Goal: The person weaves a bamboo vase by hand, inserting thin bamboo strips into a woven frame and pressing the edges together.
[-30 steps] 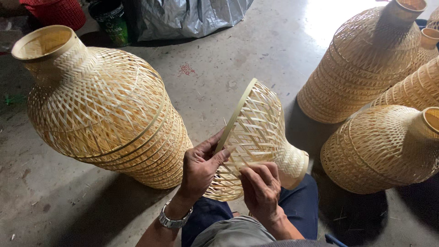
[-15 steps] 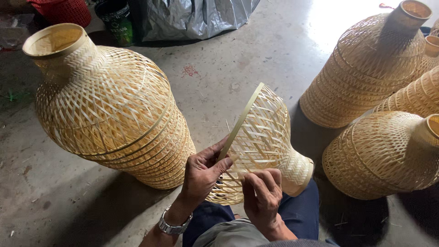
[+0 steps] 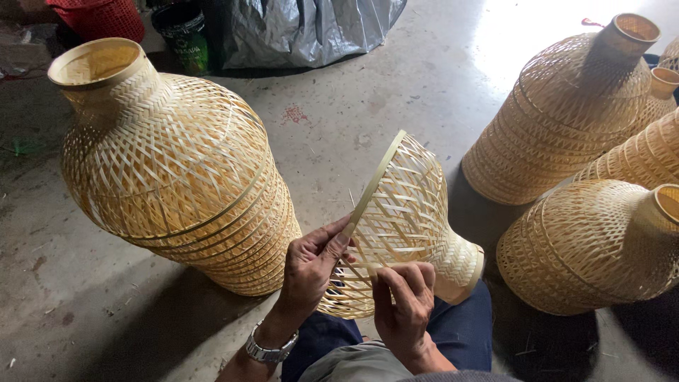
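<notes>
A small woven bamboo shade (image 3: 410, 212) lies tilted on my lap, its wide rim up and its narrow neck at the lower right. My left hand (image 3: 311, 269), with a metal wristwatch, grips the wide rim with thumb and fingers. My right hand (image 3: 404, 304) pinches the loose strips at the rim's lower part, fingers curled on the weave. Both hands hold the same shade.
A large woven bamboo vase shape (image 3: 170, 163) stands tilted at the left. Several more woven shades (image 3: 566, 120) (image 3: 594, 247) crowd the right. A grey plastic sheet (image 3: 304, 28), a dark bucket (image 3: 180, 32) and a red basket (image 3: 99, 18) sit at the back on the concrete floor (image 3: 368, 106).
The view has shifted slightly. My hands have worked a little along the rim of the small shade, which stays on my lap.
</notes>
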